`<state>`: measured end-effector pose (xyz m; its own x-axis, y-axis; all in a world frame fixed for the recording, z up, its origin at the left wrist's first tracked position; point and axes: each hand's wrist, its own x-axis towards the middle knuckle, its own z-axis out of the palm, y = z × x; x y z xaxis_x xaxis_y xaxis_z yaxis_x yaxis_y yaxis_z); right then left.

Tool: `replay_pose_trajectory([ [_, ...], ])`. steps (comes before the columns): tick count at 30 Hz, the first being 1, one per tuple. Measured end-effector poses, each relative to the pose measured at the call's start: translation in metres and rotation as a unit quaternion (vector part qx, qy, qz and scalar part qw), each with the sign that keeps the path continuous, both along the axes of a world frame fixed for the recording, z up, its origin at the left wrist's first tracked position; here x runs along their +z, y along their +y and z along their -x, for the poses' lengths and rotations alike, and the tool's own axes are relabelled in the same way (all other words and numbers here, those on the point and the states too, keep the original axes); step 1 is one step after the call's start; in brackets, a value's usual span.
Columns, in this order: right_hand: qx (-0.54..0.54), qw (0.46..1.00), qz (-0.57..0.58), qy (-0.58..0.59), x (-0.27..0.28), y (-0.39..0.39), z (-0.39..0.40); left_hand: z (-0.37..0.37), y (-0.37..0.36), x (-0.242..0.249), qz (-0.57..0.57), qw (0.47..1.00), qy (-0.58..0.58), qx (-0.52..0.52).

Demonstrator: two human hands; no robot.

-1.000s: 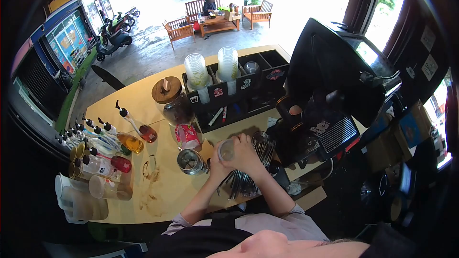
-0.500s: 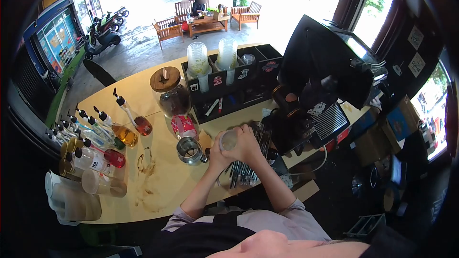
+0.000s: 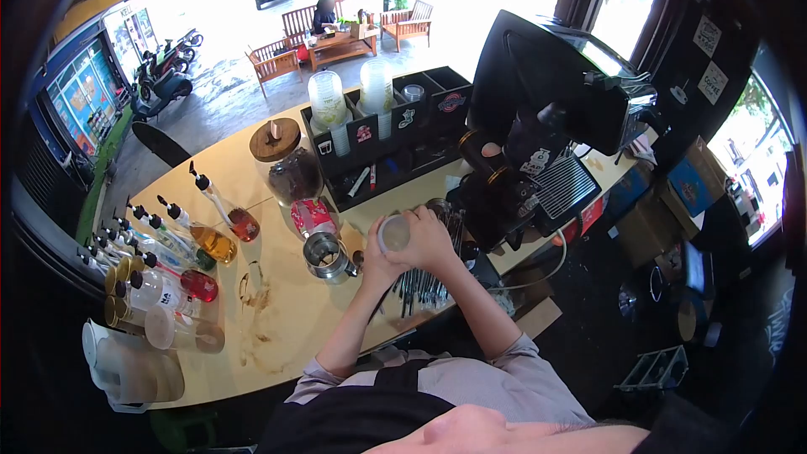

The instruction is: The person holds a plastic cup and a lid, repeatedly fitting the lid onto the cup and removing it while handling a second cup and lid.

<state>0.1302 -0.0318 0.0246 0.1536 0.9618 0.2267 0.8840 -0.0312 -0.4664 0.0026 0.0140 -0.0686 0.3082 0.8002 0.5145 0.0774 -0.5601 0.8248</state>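
Observation:
Both of my hands are wrapped around a small round container [image 3: 393, 234] with a pale, translucent top, held over the counter. My left hand [image 3: 380, 259] closes on its left and near side, and my right hand [image 3: 430, 241] grips it from the right. What is inside cannot be made out. Left of my hands stands a metal pitcher [image 3: 324, 256], with a red patterned packet [image 3: 311, 217] behind it. Beneath and beside my right wrist lies a bundle of thin dark and silvery sticks [image 3: 416, 290], partly hidden by my forearm.
A glass jar with a wooden lid [image 3: 276, 140] and a black organizer [image 3: 382, 139] with stacked cups stand behind. Syrup bottles [image 3: 214, 240] and pitchers [image 3: 130, 366] line the left. A black machine [image 3: 521, 176] is at right. Brown stains mark the counter [image 3: 290, 328].
The camera view has shifted, so the counter and its objects appear slightly further left. My hands stay closed around the container.

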Motion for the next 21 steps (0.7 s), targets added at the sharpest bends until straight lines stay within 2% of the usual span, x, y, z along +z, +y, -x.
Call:
replay_pose_trajectory([
  [2, -0.003, 1.000, 0.002, -0.005, -0.004, -0.001, 0.002, -0.002, -0.004, 0.004, -0.003, 1.000, -0.021, 0.003],
  [5, -0.001, 1.000, -0.008, -0.005, -0.009, -0.001, 0.002, -0.006, 0.003, -0.018, 0.009, 1.000, -0.010, 0.016],
  [15, 0.022, 1.000, -0.017, 0.013, -0.006, 0.004, -0.005, -0.007, -0.001, -0.004, -0.012, 0.999, 0.021, 0.034],
  [18, 0.033, 0.999, 0.007, 0.014, -0.002, 0.004, -0.005, -0.007, -0.002, -0.003, 0.044, 0.998, 0.009, 0.032],
  [21, 0.036, 0.999, 0.005, 0.019, -0.001, 0.006, -0.006, -0.008, 0.003, -0.017, -0.014, 0.999, 0.007, 0.040],
])
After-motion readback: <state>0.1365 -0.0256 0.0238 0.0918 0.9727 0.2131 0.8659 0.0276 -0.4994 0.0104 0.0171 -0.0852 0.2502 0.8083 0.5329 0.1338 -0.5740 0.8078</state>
